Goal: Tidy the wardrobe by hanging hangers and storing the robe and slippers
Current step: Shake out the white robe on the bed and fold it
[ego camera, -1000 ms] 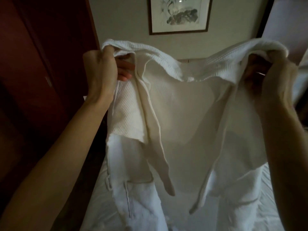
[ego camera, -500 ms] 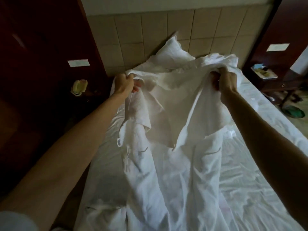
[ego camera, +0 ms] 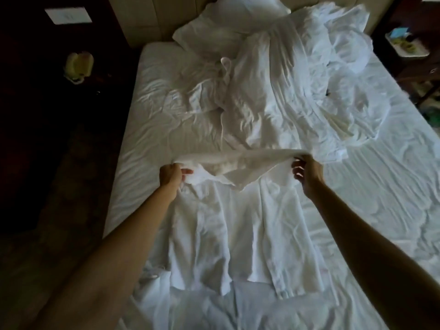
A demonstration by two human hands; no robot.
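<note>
On the white bed sheet (ego camera: 392, 210), the white robe (ego camera: 238, 222) lies spread out flat, its long axis running from the collar end near the middle of the bed down toward the person at the foot of the view, hem nearest the camera. The left hand (ego camera: 170, 176) grips the left shoulder of the robe with fingers curled round the cloth; the right hand (ego camera: 307, 173) pinches the right shoulder, fingers bent on the fabric edge. The collar band stretches taut between the two hands, just above the sheet.

No writing can be read: a pale card (ego camera: 67, 15) on the dark furniture at upper left is blank at this sharpness.

Half a second ago the robe was held up in the air before the headboard, hanging from both hands; now its body rests on the bed and the hands are low.

Beyond the collar lie a rumpled duvet (ego camera: 285, 91) and a pillow (ego camera: 238, 13). A small tray (ego camera: 404, 45) stands on the stand at upper right.
</note>
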